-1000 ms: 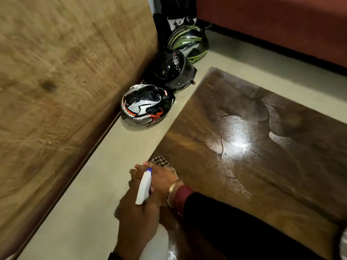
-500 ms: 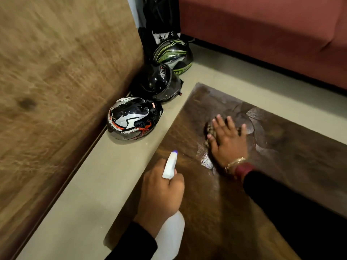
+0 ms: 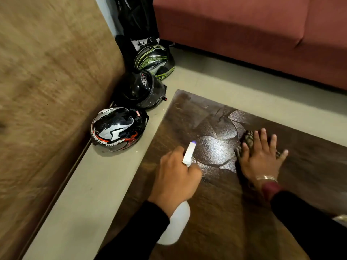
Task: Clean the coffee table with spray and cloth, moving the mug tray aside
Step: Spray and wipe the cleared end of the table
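Note:
The dark wooden coffee table (image 3: 216, 212) fills the lower right, its top streaked with wet, shiny patches. My left hand (image 3: 174, 177) grips a white spray bottle (image 3: 177, 224) above the table's left part, the nozzle pointing away from me. My right hand (image 3: 261, 158) lies flat, fingers spread, pressing a checked cloth (image 3: 247, 138) onto the table just right of the wet patch. Most of the cloth is hidden under the hand. No mug tray is in view.
Three motorcycle helmets stand on the floor left of the table: a black-and-white one with red teeth (image 3: 118, 128), a black one (image 3: 142, 89) and a green-striped one (image 3: 154, 61). A red sofa (image 3: 253, 34) runs behind. A brown wooden panel (image 3: 47, 91) borders the left.
My right hand has slid the cloth from the table's near left corner across to the right over the wet area. My left hand with the bottle has moved further over the table.

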Motion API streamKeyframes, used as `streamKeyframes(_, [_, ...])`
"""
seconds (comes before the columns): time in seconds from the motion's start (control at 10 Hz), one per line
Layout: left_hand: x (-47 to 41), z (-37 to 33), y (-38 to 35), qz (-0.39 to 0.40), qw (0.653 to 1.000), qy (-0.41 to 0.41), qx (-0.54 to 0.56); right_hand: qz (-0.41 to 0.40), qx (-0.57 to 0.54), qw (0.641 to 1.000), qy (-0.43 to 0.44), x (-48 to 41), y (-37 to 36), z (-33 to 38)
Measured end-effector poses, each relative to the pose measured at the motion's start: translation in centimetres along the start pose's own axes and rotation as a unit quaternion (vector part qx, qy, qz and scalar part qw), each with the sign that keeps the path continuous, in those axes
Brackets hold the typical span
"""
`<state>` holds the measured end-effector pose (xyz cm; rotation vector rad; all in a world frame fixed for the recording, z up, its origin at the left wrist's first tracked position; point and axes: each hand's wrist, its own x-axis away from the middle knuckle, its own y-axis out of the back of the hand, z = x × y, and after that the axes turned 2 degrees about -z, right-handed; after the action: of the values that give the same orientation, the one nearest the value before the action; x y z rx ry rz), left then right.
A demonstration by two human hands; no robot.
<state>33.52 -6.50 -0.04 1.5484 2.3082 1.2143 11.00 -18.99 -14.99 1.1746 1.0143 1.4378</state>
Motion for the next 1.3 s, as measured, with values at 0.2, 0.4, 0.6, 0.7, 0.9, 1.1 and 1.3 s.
streamKeyframes(0.2, [-1.2, -0.2, -0.9, -0.042, 0.999, -0.019, -0.011, 0.004, 0.003, 1.000, -0.015, -6.4, -0.4, 9.4])
streamKeyframes(0.4, [-1.0, 0.4, 1.0, -0.098, 0.994, 0.005, 0.055, 0.027, 0.016, 0.988, 0.153, -4.5, -1.2, 14.1])
streamKeyframes(0.6, [-2.9, 1.1, 0.9, -0.026, 0.997, 0.068, -0.009, 0.035, 0.021, 0.948, 0.315, -1.2, -2.4, 12.8])
streamKeyframes(0.7, [-2.7, 0.6, 1.4, -0.070, 0.997, 0.011, 0.036, 0.010, 0.007, 0.957, 0.289, -0.6, -2.7, 10.8])
streamKeyframes(0.9, [1.9, 5.7, 1.7, -0.072, 0.982, 0.032, 0.173, 0.017, -0.002, 0.966, 0.260, 0.1, -2.2, 11.4])
streamKeyframes(1.1, [2.1, 3.6, 1.2, -0.138, 0.973, -0.106, 0.154, 0.014, -0.013, 0.966, 0.257, 0.0, -2.5, 11.2])
streamKeyframes(1.3, [3.2, 6.3, -0.7, -0.142, 0.987, -0.061, 0.049, 0.001, -0.009, 0.971, 0.238, 0.6, -2.8, 10.5])
